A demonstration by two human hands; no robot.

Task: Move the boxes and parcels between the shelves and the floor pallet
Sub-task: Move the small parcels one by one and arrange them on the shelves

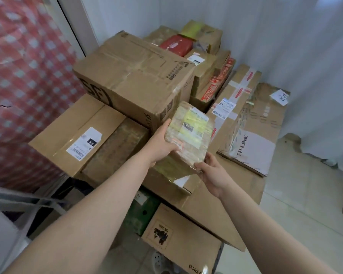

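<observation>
Tape-wrapped parcel (pixel 188 133) held between both hands over a flat carton (pixel 206 210): left hand (pixel 158 143) clasped along its left edge, right hand (pixel 212 173) curled under its near corner; large SF carton (pixel 131 76) just beyond the left hand.

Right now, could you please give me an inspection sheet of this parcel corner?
Surface: tiled floor, cartons stacked on it; pallet not visible.
Job's things: small taped parcel held above the pile; SF carton behind it; TP-LINK carton on the right.
Clutter: red parcel at the back; green box low in front.
Grips: left hand holds the parcel's left edge; right hand holds its near corner.
Cables: nothing seen.
Surroundings: white wall behind; red checked cloth on the left.
</observation>
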